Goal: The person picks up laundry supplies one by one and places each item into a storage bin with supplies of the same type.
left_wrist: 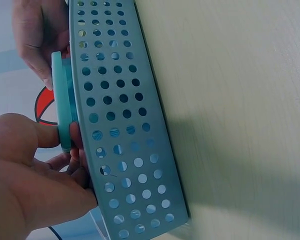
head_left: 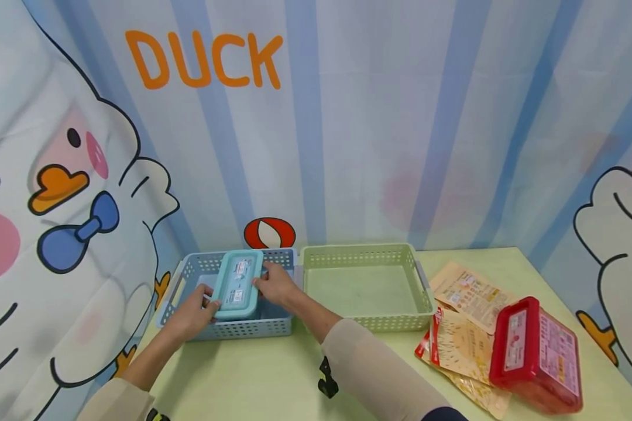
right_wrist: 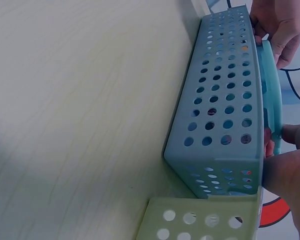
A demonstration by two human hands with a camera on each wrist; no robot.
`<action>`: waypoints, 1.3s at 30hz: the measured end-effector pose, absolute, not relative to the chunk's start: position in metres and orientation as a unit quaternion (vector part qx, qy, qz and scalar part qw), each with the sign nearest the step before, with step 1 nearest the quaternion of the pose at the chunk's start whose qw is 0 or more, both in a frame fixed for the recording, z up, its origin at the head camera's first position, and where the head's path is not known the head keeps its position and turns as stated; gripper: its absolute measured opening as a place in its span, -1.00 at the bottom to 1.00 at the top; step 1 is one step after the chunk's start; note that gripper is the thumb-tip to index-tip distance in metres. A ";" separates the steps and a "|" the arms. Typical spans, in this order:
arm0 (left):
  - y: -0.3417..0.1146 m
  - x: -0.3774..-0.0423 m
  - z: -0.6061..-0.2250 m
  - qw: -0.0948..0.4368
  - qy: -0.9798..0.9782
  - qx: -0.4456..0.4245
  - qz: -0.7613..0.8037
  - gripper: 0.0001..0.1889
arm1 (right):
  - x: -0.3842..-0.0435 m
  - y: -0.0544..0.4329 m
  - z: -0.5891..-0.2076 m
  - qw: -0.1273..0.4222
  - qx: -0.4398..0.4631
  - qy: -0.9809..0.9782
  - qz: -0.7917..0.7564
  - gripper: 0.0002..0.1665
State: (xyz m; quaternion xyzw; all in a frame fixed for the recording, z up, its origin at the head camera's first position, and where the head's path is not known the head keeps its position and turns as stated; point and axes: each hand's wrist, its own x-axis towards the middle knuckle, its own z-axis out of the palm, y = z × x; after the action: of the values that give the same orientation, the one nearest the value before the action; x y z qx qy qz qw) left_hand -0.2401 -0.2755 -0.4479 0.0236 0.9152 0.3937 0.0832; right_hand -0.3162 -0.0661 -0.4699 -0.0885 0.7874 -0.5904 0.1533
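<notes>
A teal lidded plastic container point(head_left: 238, 285) with printed labels on its lid sits tilted within the blue perforated basket point(head_left: 242, 330). My left hand point(head_left: 193, 313) grips its left edge, thumb on the lid's rim and fingers curled beneath. On the opposite side, my right hand point(head_left: 278, 285) pinches the right edge the same way. In the left wrist view the lid point(left_wrist: 64, 107) shows edge-on above the basket's wall, with the container's lower part hidden behind that wall.
A green basket point(head_left: 368, 321) stands right of the blue one, side by side. Further right lie several flat yellowish packets point(head_left: 463, 345) and a red lidded container point(head_left: 534, 356) tipped against them. A printed curtain point(head_left: 358, 117) hangs behind the table point(head_left: 253, 380).
</notes>
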 end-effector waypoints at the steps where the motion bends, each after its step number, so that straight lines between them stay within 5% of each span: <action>1: -0.275 -0.239 -0.448 0.085 0.914 0.023 0.395 -0.69 | -0.316 -0.066 -0.471 0.152 -0.089 0.790 -0.587 -0.26; 39: -0.275 -0.243 -0.447 0.072 0.933 0.020 0.352 -0.64 | -0.309 -0.064 -0.482 0.077 -0.106 0.804 -0.580 -0.34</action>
State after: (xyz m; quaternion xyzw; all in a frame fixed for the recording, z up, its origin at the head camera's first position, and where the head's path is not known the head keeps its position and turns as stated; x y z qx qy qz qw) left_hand -0.2427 -0.2750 -0.4469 0.0196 0.9330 0.3521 0.0723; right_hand -0.3094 -0.0641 -0.4815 -0.1063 0.8040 -0.5800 0.0770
